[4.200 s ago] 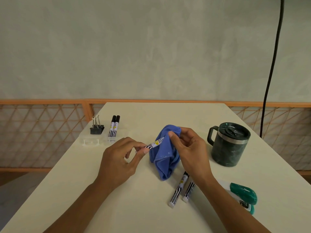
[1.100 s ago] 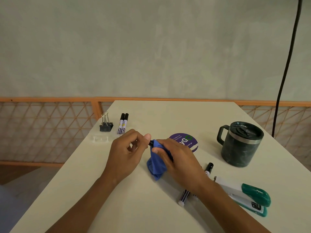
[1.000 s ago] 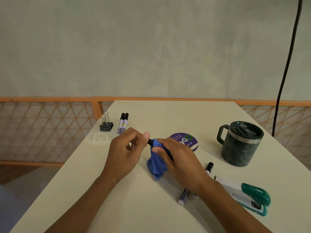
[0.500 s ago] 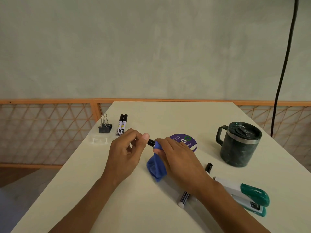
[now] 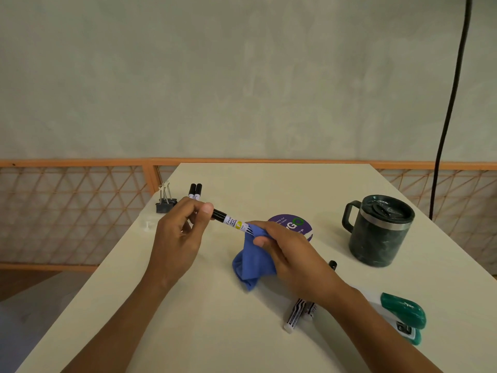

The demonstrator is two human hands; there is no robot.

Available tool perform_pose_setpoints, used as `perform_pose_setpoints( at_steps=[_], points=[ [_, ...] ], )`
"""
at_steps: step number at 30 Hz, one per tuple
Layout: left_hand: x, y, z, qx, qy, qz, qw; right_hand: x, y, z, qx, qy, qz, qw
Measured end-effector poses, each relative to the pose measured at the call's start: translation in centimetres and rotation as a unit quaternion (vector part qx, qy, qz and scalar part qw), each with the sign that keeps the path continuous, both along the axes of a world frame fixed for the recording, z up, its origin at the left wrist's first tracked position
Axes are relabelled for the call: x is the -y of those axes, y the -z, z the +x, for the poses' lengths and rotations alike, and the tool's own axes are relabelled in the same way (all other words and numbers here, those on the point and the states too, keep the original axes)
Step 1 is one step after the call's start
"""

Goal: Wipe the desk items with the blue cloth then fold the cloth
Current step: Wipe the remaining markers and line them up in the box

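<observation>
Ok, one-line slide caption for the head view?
Left hand holds a marker by its black end; right hand grips the cloth round its other end.

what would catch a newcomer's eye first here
The two hands at the middle of the table: the left hand pinches a marker by its black end, while the right hand wraps the bright blue cloth round its other end. To the right stand a dark lidded mug and, nearer, a green stapler.

You get soft, even daylight, faint shadows beneath the hands [image 5: 269, 251], no glare, slight wide-angle bending at the frame edges.
</observation>
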State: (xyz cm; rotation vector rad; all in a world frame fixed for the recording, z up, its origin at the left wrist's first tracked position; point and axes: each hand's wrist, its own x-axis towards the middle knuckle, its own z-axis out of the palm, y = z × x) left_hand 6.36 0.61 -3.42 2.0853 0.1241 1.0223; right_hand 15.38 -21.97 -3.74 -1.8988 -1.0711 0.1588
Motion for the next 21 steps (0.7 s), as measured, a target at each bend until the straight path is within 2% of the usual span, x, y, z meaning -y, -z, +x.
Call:
perform_pose_setpoints(
  at_steps=[2, 6, 11, 17, 21],
  points=[
    [-0.2, 0.1, 0.1, -0.011, -0.002, -0.006, 1.0, 0.2, 0.4, 0.6, 0.073, 0.0, -0.008, 0.997],
    [-0.4, 0.2, 0.2, -0.011, -0.006, -0.02, 1.0, 0.2, 1.3, 1.4, 0.06, 0.02, 0.007, 0.998],
    [-0.4, 0.8, 0.4, -0.035, 0.031, -0.109, 0.993, 0.0, 0.8, 1.0, -0.009, 0.091, 0.129, 0.987],
    [2.3, 1.8, 0.6, -0.162, 0.14, -0.071, 0.974, -0.1, 0.3, 1.2, -0.117, 0.114, 0.236, 0.958],
    [2.8, 2.4, 1.0, -0.138, 0.09, -0.068, 0.984, 0.2, -0.2, 1.2, -0.14, 0.119, 0.271, 0.945]
  ],
)
